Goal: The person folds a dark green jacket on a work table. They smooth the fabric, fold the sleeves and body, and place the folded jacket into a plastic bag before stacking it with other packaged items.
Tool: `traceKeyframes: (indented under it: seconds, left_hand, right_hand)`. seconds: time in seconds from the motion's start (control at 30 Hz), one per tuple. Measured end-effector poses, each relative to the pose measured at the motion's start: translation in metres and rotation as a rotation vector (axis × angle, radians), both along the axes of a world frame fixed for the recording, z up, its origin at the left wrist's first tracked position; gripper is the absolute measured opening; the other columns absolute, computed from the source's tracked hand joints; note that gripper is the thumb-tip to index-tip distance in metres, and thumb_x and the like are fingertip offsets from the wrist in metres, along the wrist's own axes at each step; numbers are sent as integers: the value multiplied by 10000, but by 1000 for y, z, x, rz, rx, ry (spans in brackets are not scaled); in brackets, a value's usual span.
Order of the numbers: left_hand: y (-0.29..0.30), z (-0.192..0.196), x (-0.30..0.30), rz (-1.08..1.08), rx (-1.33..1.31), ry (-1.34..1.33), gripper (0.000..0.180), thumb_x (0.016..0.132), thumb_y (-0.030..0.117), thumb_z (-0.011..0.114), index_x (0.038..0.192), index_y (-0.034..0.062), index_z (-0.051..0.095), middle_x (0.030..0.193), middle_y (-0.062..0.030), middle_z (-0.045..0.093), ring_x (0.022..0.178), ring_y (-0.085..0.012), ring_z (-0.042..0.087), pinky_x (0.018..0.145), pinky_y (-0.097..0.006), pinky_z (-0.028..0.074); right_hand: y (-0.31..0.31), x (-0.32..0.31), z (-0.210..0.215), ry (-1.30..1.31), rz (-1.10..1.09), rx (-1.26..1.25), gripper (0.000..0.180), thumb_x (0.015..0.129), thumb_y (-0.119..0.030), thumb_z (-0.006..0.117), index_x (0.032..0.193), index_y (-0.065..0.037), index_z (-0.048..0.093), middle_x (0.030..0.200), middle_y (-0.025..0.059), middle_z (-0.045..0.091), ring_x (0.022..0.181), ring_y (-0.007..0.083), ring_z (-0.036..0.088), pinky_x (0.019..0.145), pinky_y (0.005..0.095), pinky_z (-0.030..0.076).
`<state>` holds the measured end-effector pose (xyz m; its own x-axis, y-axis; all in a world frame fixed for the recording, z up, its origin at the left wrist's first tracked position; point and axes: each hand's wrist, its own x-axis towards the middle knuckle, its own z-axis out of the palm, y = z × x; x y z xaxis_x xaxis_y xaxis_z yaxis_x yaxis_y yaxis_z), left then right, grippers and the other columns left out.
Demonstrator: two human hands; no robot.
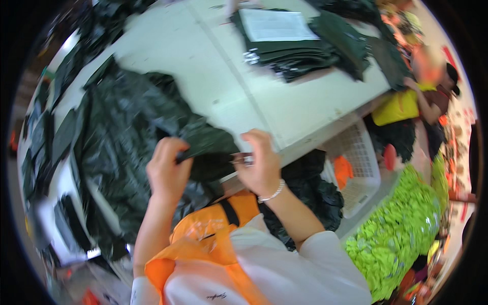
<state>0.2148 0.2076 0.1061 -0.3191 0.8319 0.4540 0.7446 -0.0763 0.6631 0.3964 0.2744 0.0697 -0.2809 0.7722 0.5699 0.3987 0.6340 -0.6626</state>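
A dark green, slightly shiny garment (137, 117) lies crumpled over the near left part of the white table, and part of it hangs past the near edge. My left hand (170, 165) is closed in a pinch on the garment's dark edge. To its right, my right hand (260, 165) grips a small metal tool that looks like thread snips (245, 158), its tip against the stretched green cloth. Blur hides the finer detail between the two hands.
A stack of folded dark green garments (300, 48) carries a white paper sheet (277, 25). Right of the table stand a white plastic basket (373, 173) and a heap of lime-green pieces (396, 229). Another person (434, 101) handles yellow cloth at the far right.
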Motion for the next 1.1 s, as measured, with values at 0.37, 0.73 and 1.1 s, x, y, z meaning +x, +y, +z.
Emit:
traceKeyframes:
  seconds: [0.37, 0.73, 1.1]
  left_hand:
    - [-10, 3, -16, -201, 200, 234, 282, 585, 70, 796, 761, 74, 576, 796, -56, 595, 611, -215, 570, 509, -294, 449]
    - [-16, -4, -14, -262, 271, 339, 275, 587, 112, 794, 740, 82, 568, 750, -34, 591, 585, -199, 558, 496, -297, 420]
    - [-17, -3, -12, -291, 247, 377, 277, 588, 129, 793, 745, 93, 568, 750, -27, 593, 576, -189, 548, 505, -297, 401]
  right_hand:
    - [-8, -4, 22, -15, 381, -294, 260, 725, 79, 652, 937, -38, 559, 828, 64, 565, 585, 128, 524, 494, 235, 434]
    - [-5, -1, 39, -41, 545, -719, 126, 896, -84, 588, 948, 15, 529, 767, 47, 568, 594, 81, 469, 553, 216, 407]
    - [3, -7, 30, 3, 590, -711, 115, 882, -81, 605, 911, 13, 546, 708, 31, 555, 590, 63, 464, 531, 209, 402]
